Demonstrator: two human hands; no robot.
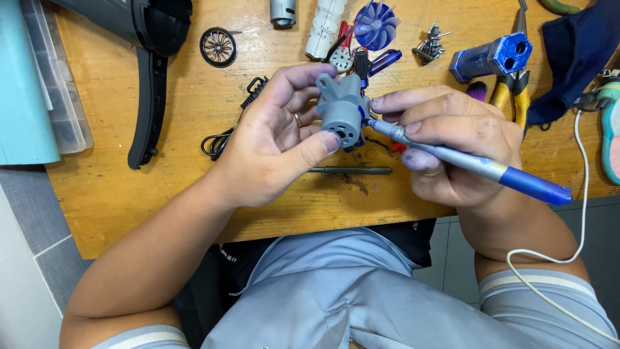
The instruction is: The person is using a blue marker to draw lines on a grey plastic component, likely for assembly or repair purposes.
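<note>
My left hand point(274, 139) holds a small grey motor housing point(341, 110) between thumb and fingers, above the wooden table point(194, 97). My right hand point(452, 139) grips a blue and grey soldering iron point(475, 167) like a pen, its tip touching the right side of the housing. A thin white cord point(584, 194) runs from the iron's end down past my right arm.
On the table lie a blue fan impeller point(376, 24), a round black grille point(218, 46), a white ribbed part point(325, 26), a blue block point(492, 57), yellow-handled pliers point(510, 94), a dark metal rod point(352, 170) and a black hair-dryer shell point(152, 71). A clear box point(61, 97) stands left.
</note>
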